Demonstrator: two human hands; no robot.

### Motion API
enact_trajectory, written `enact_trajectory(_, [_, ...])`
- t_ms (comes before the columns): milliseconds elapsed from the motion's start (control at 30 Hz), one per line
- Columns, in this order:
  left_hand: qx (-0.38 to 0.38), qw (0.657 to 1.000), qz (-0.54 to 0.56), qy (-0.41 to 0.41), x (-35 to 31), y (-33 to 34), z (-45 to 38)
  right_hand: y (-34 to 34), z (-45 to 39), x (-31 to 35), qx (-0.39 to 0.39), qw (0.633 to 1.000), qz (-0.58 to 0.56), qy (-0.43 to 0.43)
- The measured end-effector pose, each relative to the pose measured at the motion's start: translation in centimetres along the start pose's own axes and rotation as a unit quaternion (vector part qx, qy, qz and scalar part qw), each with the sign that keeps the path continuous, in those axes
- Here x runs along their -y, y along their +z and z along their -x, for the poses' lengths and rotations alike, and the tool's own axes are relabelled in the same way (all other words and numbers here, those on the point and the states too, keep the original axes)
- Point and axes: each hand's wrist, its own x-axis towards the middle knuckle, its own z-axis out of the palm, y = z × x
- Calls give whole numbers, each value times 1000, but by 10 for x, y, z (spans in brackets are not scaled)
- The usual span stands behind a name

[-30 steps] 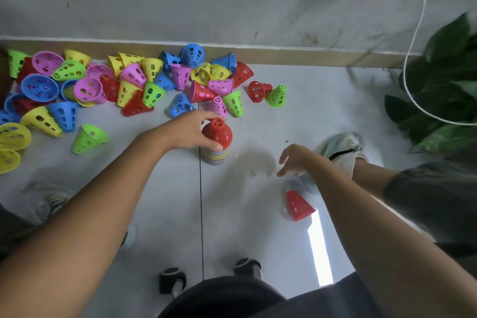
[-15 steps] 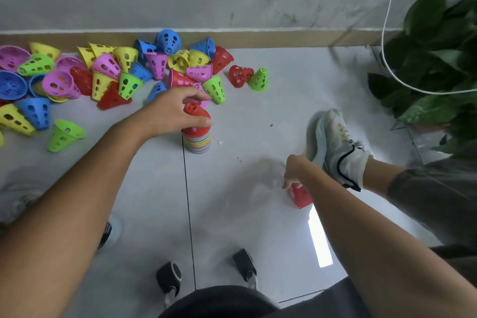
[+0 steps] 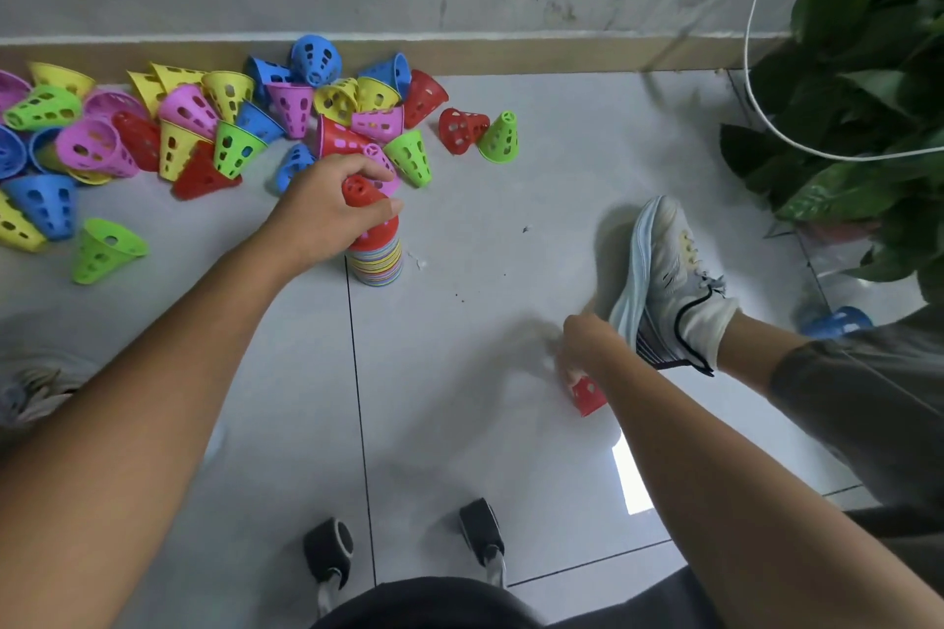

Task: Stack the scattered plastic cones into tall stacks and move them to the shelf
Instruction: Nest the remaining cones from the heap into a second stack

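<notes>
Cones: light, stiff, perforated plastic; my left hand clamps the stack top at centre, right hand pinches a red cone by its narrow end.

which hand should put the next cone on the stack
The right hand: it already grips a loose red cone by the shoe, ready to carry over. The left hand grips the top of the stack, steadying it.
</notes>
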Motion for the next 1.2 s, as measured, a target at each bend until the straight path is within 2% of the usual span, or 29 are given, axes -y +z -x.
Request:
enact_trajectory(167, [-28,999,9,-15,13,11,4,13,0,-11,-31,999,-25,-26])
enact_trajectory(233, [-40,999,13,-17,19,15,6,9,-1,-11,-62,994,-75,-40])
enact_trajectory(300, [-43,999,20,-23,23,18,9,-7,1,-3,-114,976,-174,-70])
enact_trajectory(367, [-43,998,31,-31,25,19,13,-34,12,15,-162,932,-304,-111])
enact_trajectory(500, [-43,998,42,-29,28,15,16,-97,57,59,-226,814,-487,-221])
enact_trajectory(633, [-37,998,42,-25,35,12,16,-141,97,92,-244,695,-595,-322])
enact_trajectory(700, [-36,997,60,-31,40,11,17,-155,109,104,-241,670,-604,-359])
enact_trajectory(800, [-46,997,58,-34,49,10,17,-164,114,123,-250,679,-562,-402])
enact_trajectory(1067, [-27,996,9,-84,87,-12,18,-164,95,162,-234,791,-357,-438])
enact_trajectory(1200, [-37,994,3,-105,106,-23,11,-163,79,172,-182,826,-303,-440])
